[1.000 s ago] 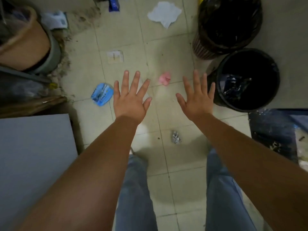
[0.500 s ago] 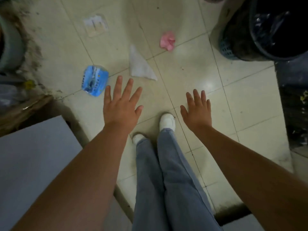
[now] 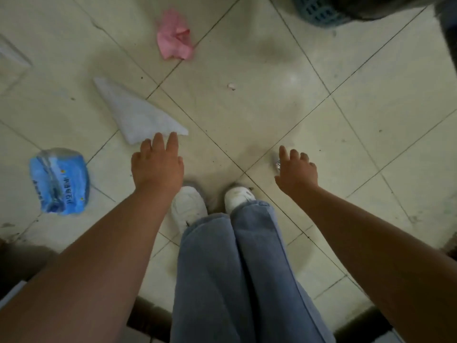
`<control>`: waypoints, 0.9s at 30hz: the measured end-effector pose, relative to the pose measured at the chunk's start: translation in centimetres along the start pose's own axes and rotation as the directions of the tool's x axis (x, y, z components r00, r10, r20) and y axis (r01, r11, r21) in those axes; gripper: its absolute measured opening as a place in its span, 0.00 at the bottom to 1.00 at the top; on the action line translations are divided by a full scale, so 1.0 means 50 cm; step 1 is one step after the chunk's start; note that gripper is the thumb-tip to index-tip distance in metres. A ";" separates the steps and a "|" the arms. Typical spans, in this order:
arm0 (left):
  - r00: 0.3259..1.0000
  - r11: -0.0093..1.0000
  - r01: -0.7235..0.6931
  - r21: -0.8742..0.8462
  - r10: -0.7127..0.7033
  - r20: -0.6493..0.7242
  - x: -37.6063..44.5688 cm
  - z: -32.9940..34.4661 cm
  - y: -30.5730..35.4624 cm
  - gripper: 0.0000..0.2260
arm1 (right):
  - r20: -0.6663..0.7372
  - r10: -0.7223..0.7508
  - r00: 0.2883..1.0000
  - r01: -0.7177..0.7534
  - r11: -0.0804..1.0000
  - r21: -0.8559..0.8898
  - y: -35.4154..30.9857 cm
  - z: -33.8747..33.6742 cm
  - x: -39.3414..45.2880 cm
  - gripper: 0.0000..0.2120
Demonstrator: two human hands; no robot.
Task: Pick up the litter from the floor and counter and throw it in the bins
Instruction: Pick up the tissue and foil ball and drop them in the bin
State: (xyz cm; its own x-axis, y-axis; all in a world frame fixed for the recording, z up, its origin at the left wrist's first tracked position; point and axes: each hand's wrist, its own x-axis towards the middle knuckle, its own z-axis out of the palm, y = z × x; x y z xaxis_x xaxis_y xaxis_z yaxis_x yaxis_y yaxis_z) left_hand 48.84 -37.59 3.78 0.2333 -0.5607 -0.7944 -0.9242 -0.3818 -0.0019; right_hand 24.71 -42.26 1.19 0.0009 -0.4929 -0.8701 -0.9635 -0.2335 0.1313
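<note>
We count 4 litter items on the tiled floor (image 3: 284, 115): 1 crumpled pink paper (image 3: 175, 37) toward the far edge, 1 flat white triangular tissue (image 3: 138, 115), 1 crushed blue plastic wrapper (image 3: 59, 180) at the left edge, and 1 small shiny foil ball (image 3: 277, 165). 1 bin (image 3: 319, 8) with blue lattice walls sits at the far right corner; its contents are out of sight. Our left hand (image 3: 158, 167) is loosely spread, holding nothing, fingertips over the tissue's near corner. Our right hand (image 3: 296, 169) has fingers curled beside the foil; whether it grips, we cannot tell.
</note>
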 end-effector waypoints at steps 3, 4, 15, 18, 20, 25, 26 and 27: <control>0.981 0.963 0.185 -0.198 -0.167 0.103 0.100 0.038 0.008 0.26 | -0.013 0.101 0.995 -0.100 0.992 0.076 -0.002 0.056 0.072 0.39; 0.973 0.948 0.222 -0.226 -0.201 0.115 0.127 0.049 0.009 0.27 | -0.029 0.132 0.991 -0.127 0.984 0.121 -0.002 0.071 0.090 0.38; 0.993 0.995 -0.054 0.078 0.062 -0.105 0.224 0.093 -0.002 0.11 | -0.325 0.010 0.946 0.145 0.882 0.449 -0.133 0.062 0.139 0.16; 0.982 0.975 -0.152 0.162 0.168 -0.091 0.228 0.093 0.000 0.09 | -0.360 -0.019 0.933 0.195 0.867 0.459 -0.164 0.041 0.152 0.16; 0.975 0.968 -0.173 0.183 0.195 -0.107 0.229 0.088 0.000 0.09 | -0.376 -0.030 0.926 0.217 0.857 0.467 -0.175 0.027 0.155 0.16; 0.949 0.980 -0.199 0.021 0.198 -0.246 0.162 0.025 0.007 0.09 | -0.373 -0.016 0.928 0.238 0.795 0.558 -0.170 -0.030 0.096 0.19; 0.942 0.976 -0.216 -0.014 0.204 -0.266 0.138 -0.002 0.011 0.09 | -0.373 -0.010 0.928 0.242 0.777 0.581 -0.163 -0.049 0.072 0.19; 0.934 0.970 -0.238 -0.042 0.216 -0.286 0.115 -0.034 0.016 0.09 | -0.378 0.002 0.926 0.246 0.756 0.606 -0.155 -0.071 0.045 0.19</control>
State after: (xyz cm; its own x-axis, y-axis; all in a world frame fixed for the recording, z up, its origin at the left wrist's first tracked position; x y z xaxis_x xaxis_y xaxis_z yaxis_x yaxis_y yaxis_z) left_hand 49.95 -42.38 0.23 0.1042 -0.8161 -0.5685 -0.9398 -0.2679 0.2123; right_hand 33.13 -44.52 -0.12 0.1005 -0.7737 -0.6255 -0.8909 0.2099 -0.4028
